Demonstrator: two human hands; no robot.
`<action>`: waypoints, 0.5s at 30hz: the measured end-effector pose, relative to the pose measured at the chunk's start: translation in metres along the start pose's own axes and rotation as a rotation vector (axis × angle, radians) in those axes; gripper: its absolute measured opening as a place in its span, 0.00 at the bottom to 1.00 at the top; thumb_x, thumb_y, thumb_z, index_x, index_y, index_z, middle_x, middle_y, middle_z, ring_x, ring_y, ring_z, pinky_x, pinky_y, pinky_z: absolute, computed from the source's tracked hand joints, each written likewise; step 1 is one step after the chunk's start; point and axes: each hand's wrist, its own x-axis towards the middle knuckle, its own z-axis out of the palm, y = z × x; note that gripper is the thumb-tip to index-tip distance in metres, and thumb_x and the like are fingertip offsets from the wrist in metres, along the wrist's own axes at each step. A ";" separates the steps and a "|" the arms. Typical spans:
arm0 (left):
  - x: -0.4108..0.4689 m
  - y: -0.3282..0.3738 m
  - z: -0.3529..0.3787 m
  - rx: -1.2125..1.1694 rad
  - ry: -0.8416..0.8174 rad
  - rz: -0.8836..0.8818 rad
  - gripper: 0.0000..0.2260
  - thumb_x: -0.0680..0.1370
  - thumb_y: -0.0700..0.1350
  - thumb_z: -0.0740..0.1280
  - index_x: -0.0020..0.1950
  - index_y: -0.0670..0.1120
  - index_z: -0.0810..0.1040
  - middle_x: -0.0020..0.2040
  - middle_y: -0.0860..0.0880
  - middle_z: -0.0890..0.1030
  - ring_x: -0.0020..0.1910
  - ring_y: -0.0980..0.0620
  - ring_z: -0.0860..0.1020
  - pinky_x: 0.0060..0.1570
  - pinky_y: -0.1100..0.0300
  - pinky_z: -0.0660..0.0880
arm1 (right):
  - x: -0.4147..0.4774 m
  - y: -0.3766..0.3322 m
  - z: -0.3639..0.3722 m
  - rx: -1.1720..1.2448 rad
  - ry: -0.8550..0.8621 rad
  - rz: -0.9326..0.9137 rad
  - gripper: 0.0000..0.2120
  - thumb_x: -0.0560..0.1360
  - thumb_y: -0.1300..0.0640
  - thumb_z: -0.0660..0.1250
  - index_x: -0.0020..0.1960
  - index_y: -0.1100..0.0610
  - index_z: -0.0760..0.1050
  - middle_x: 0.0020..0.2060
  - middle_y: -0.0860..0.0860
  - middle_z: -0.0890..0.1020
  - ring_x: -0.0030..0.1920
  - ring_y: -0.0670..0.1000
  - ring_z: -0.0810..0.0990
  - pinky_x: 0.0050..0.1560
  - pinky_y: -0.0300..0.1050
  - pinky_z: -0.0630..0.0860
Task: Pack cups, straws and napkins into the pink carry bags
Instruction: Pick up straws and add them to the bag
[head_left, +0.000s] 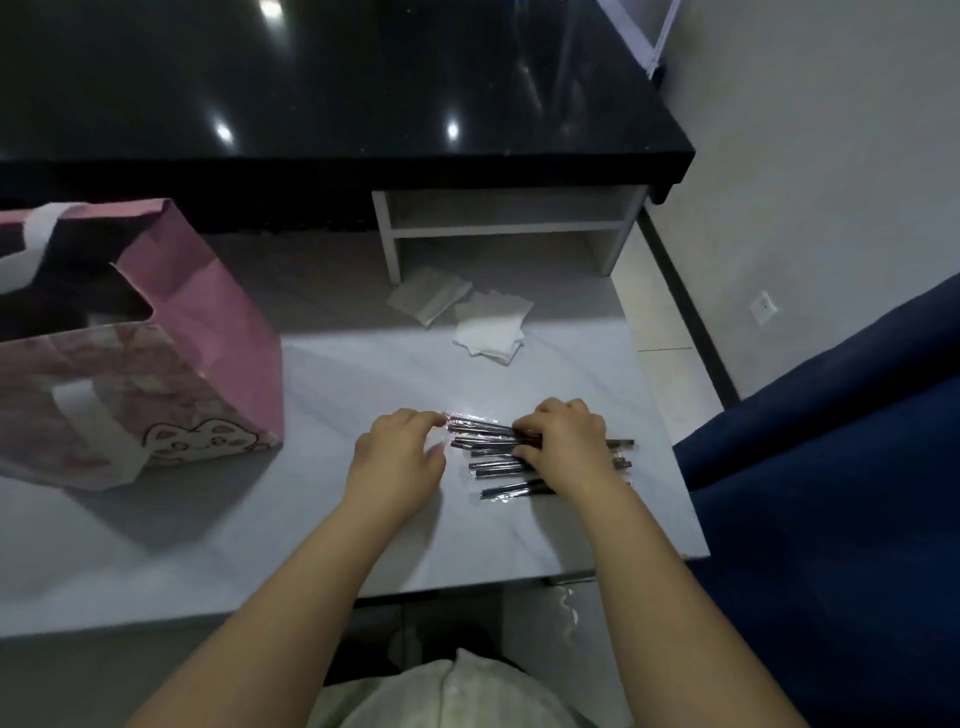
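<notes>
Pinching wrapped straws (493, 457), left grip (400, 457) at their end, right grip (566, 441) clenched over them

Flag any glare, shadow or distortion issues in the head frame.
Head view: specular hot spots on the black counter; glare on the straw wrappers; far half of the white table shaded, dimming the napkins; the pink bag bowed by wide-angle distortion; overall soft.
</notes>
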 end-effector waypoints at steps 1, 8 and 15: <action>-0.001 -0.002 0.000 -0.005 0.005 -0.020 0.15 0.78 0.48 0.64 0.65 0.53 0.76 0.62 0.51 0.77 0.62 0.47 0.73 0.58 0.54 0.70 | 0.005 0.000 0.003 0.008 0.001 0.003 0.13 0.74 0.47 0.69 0.58 0.45 0.79 0.55 0.46 0.77 0.59 0.54 0.69 0.55 0.50 0.63; -0.007 -0.003 0.001 -0.057 0.040 -0.068 0.14 0.78 0.47 0.65 0.64 0.51 0.76 0.61 0.51 0.78 0.60 0.48 0.74 0.58 0.53 0.71 | 0.012 0.010 0.009 0.140 0.079 -0.040 0.05 0.77 0.53 0.66 0.48 0.49 0.82 0.46 0.46 0.81 0.52 0.53 0.73 0.51 0.48 0.65; -0.006 -0.001 -0.002 -0.090 0.050 -0.067 0.15 0.78 0.45 0.65 0.65 0.52 0.76 0.61 0.51 0.77 0.61 0.49 0.73 0.61 0.53 0.70 | 0.012 0.014 0.002 0.137 0.107 -0.048 0.07 0.79 0.55 0.64 0.50 0.53 0.81 0.45 0.48 0.83 0.50 0.54 0.76 0.53 0.50 0.69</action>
